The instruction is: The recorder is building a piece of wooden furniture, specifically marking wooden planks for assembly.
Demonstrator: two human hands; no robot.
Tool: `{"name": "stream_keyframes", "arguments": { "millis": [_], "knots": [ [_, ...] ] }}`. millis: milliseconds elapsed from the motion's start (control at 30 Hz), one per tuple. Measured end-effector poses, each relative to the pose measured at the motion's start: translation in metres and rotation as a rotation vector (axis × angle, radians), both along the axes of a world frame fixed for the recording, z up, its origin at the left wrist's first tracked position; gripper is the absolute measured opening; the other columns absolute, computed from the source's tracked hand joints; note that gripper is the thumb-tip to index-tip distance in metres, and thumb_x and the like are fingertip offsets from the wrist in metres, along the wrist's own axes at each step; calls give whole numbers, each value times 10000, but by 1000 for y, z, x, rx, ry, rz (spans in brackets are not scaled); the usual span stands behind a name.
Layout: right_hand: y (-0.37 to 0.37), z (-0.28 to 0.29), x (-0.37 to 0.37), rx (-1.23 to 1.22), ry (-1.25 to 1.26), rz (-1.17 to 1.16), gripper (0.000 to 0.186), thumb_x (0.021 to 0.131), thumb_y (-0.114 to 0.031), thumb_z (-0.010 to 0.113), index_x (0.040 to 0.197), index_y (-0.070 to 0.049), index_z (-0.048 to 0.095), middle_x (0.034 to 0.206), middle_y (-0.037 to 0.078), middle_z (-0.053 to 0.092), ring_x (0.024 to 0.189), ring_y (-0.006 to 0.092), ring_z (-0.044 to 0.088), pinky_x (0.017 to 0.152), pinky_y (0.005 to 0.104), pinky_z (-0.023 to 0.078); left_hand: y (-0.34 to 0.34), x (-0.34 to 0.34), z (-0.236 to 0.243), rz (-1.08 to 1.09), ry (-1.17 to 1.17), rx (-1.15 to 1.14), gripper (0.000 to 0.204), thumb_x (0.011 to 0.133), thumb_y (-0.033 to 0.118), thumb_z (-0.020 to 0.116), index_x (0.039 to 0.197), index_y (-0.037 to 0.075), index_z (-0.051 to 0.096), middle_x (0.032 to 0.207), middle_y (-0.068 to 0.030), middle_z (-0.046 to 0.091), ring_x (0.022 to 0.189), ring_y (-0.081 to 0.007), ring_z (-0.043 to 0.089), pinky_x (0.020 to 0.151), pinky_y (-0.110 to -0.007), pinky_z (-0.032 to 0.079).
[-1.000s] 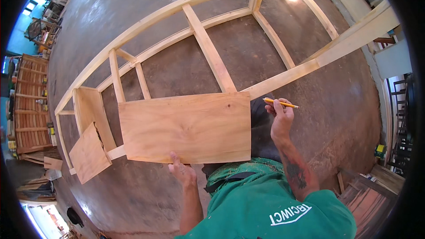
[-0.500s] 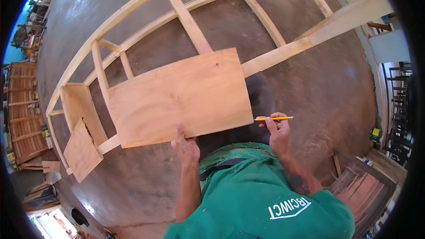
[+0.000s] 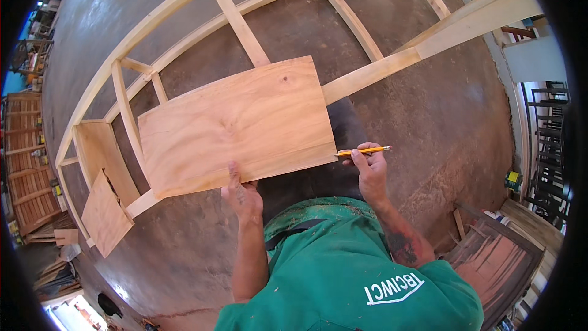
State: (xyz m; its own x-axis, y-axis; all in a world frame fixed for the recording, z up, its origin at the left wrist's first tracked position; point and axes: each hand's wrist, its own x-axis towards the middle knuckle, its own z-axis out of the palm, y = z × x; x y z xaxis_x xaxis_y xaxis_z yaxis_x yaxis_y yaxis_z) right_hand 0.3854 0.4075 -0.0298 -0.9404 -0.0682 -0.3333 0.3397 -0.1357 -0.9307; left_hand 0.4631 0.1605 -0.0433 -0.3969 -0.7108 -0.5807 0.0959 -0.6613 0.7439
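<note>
A rectangular plywood panel [image 3: 236,125] lies tilted across the near rail of a pale timber frame [image 3: 373,76]. My left hand [image 3: 243,197] grips the panel's near edge, thumb on top and the other fingers hidden underneath. In my right hand [image 3: 372,168] is a yellow pencil [image 3: 373,151], pinched between thumb and fingers. The pencil's point is at the panel's right edge, close to its near corner; whether it touches the wood I cannot tell.
A smaller plywood offcut [image 3: 107,214] with a ragged edge leans on the frame's left end. Slatted wooden panels [image 3: 27,153] stand far left. A worn wooden board [image 3: 493,266] lies at the lower right, and dark stacked chairs [image 3: 549,147] are beyond it.
The whole scene has shifted slightly left and up in the view. Both hands keep their holds on the panel and pencil, and the pencil stays by the panel's right edge.
</note>
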Motion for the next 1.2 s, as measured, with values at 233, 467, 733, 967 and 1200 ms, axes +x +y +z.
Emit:
{"name": "stream_keyframes", "arguments": {
  "millis": [233, 467, 733, 967, 1200],
  "knots": [
    [0, 0, -2, 20, -23, 17, 194, 984, -113, 580, 1110, -7, 477, 964, 125, 657, 803, 137, 660, 754, 253, 559, -1, -1, 3, -7, -8, 3, 460, 925, 199, 695, 1260, -64, 521, 1172, -146, 623, 995, -253, 670, 760, -396, 612],
    [-5, 6, -5, 44, -3, 21, 193, 987, -113, 575, 1108, -4, 472, 953, 126, 661, 798, 129, 655, 744, 248, 553, 0, -2, 5, -20, -54, -7, 475, 918, 238, 711, 1271, -20, 524, 1168, -115, 630, 1018, -233, 647, 765, -373, 583],
    [-8, 8, -5, 83, -15, 23, 186, 992, -105, 563, 1100, -7, 448, 971, 144, 670, 819, 140, 660, 754, 254, 546, 0, -2, 6, -5, -56, -29, 462, 932, 206, 688, 1267, -60, 514, 1166, -151, 623, 984, -260, 669, 716, -387, 609],
    [-4, 3, 0, 109, 22, 34, 177, 999, -100, 545, 1099, -4, 435, 961, 144, 668, 828, 130, 652, 751, 249, 543, 0, -1, 3, -37, -46, -31, 466, 933, 222, 688, 1261, -62, 518, 1161, -152, 627, 977, -261, 672, 718, -389, 612],
    [-2, 2, -1, 125, 31, 82, 190, 1002, -105, 545, 1104, 1, 425, 954, 133, 656, 805, 126, 640, 740, 243, 528, 0, -2, 5, -38, -49, -26, 495, 929, 243, 692, 1269, -69, 515, 1174, -160, 622, 997, -279, 668, 764, -422, 619]
  ]
}}
